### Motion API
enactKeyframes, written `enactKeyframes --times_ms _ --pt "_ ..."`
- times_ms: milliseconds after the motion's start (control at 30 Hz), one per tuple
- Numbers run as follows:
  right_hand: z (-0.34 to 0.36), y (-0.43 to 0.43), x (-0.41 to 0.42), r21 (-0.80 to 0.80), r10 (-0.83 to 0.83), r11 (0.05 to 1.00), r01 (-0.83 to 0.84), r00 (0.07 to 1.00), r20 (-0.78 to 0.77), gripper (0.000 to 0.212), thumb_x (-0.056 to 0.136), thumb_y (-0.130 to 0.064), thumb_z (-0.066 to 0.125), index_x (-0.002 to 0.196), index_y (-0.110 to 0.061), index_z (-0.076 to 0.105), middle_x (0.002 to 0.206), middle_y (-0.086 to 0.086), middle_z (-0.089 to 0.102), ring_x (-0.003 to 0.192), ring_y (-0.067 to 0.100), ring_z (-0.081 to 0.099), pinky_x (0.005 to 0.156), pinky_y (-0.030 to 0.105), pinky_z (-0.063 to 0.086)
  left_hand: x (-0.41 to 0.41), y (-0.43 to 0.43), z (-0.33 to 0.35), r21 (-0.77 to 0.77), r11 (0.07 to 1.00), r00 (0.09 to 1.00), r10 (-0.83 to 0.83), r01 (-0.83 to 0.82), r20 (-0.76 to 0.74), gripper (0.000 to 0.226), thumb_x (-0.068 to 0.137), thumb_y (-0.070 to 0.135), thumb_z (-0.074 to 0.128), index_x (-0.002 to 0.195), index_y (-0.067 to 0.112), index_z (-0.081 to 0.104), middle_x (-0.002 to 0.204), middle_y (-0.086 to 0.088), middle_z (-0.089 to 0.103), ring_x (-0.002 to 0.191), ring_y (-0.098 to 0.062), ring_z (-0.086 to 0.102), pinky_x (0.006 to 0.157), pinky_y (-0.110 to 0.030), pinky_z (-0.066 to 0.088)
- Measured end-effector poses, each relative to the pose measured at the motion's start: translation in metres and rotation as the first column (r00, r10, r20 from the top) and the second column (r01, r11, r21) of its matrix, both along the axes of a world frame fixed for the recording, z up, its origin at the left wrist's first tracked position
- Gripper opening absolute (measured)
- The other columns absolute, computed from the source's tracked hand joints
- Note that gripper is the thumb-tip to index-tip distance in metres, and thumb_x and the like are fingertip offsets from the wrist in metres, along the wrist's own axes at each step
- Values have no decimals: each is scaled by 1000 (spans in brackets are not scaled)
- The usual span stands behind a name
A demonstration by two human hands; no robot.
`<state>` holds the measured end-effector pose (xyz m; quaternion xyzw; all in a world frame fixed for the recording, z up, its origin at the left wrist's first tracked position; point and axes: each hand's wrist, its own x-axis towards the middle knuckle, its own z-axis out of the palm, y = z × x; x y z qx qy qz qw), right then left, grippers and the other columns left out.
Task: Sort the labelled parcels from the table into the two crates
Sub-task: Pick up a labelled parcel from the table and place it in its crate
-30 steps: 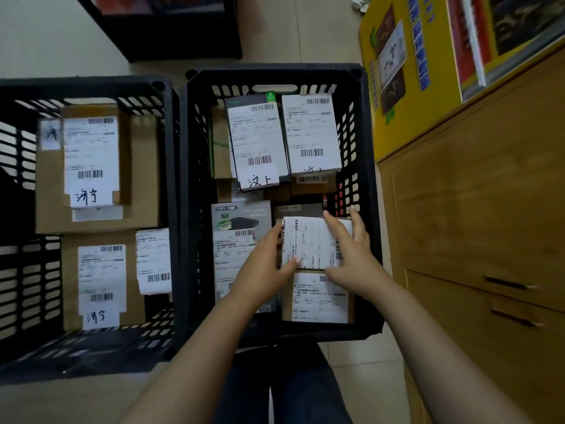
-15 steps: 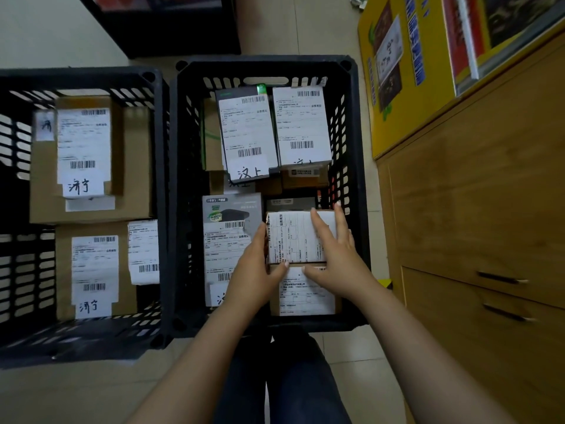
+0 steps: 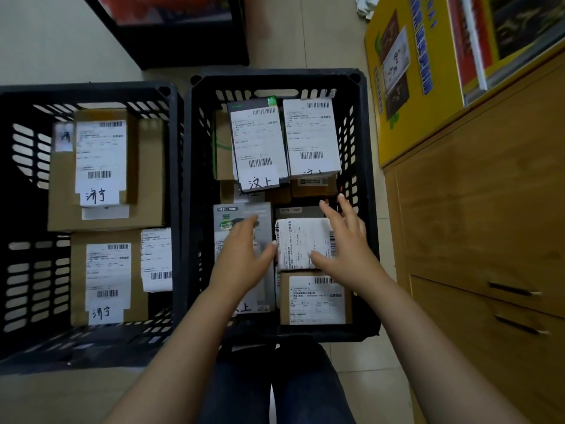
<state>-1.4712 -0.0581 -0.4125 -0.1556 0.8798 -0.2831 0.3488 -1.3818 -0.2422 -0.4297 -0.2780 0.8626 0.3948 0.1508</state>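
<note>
Dark trousers (image 3: 305, 390) at near edge of right crate (image 3: 275, 79). The crate sits on pale floor tiles (image 3: 367, 371). Over its near half: left hand (image 3: 244, 258) and right hand (image 3: 345, 240), apart, fingers slack and spread, gripping nothing. Between them is a small white-labelled parcel (image 3: 301, 243), inside the crate on top of other boxes, both thumbs touching it. Left crate (image 3: 91, 91) just left, holding brown boxes. Wooden cabinet (image 3: 474, 224) to the right. Yellow board (image 3: 412, 87) far-right. Dark stand (image 3: 183, 47) past the far wall.

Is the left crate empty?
No, the left crate holds labelled cardboard boxes: a far box and a near box.
</note>
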Motion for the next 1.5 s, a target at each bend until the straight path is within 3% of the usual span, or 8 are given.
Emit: enactKeyframes --times_ms 133,267,433,633,1000,1133,1267,1500 --pt "3 -39 -24 -71 -46 997 43 998 -38 77 90 -26 65 153 -31 20 162 -7 3 148 16 5 109 29 16 -26 -33 -3 -11 998 998 54 -54 -22 68 92 34 62 149 18 28 149 -2 37 129 -14 42 95 -23 35" --pt "-6 -80 -47 -87 -119 989 121 993 29 71 93 -24 60 153 -26 22 157 -1 23 145 19 20 113 33 23 -57 -61 -11 7 997 996 73 -72 -49 66 90 30 63 147 19 33 146 -1 41 131 -18 42 94 -24 34" --pt "-18 -108 -50 -40 -173 983 177 981 91 69 94 -21 58 153 -24 23 157 1 24 143 18 26 112 34 28 -81 -82 -22 85 995 995 56 -50 -76 63 88 25 63 145 29 36 140 4 50 124 -15 49 95 -29 42" --pt "-24 -120 -50 -54 -224 972 229 970 93 66 95 -19 57 152 -23 25 152 0 25 137 15 32 102 21 26 -85 -81 -28 199 978 997 68 -58 -43 56 89 20 63 138 31 40 126 13 55 102 -2 52 69 -8 35" --pt "-28 -144 -40 -119 -276 949 293 951 142 60 96 -12 55 149 -25 32 145 -3 25 134 19 36 109 33 36 -81 -86 -35 198 975 994 104 -96 -31 71 81 37 60 145 27 30 141 3 49 122 -16 52 96 -44 50" --pt "-29 -145 -43 -138 -306 935 327 939 155 59 96 -11 55 148 -24 33 147 -3 26 135 18 37 106 27 34 -86 -88 -34 193 976 993 113 -103 -41 72 87 28 61 150 22 26 148 1 41 127 -17 48 100 -39 46" --pt "-30 -146 -48 -134 -301 937 322 941 155 59 96 -9 54 149 -24 33 148 0 26 134 17 37 100 23 33 -86 -91 -35 200 974 991 120 -106 -56 69 91 19 60 150 23 26 138 17 37 114 -3 44 87 -18 36" --pt "-23 -144 -50 -84 -241 964 251 963 118 58 96 -10 53 149 -23 32 148 1 27 134 15 34 99 20 28 -80 -94 -34 165 985 995 57 -42 -82 68 88 19 62 148 25 29 150 4 37 133 -13 41 103 -29 39"
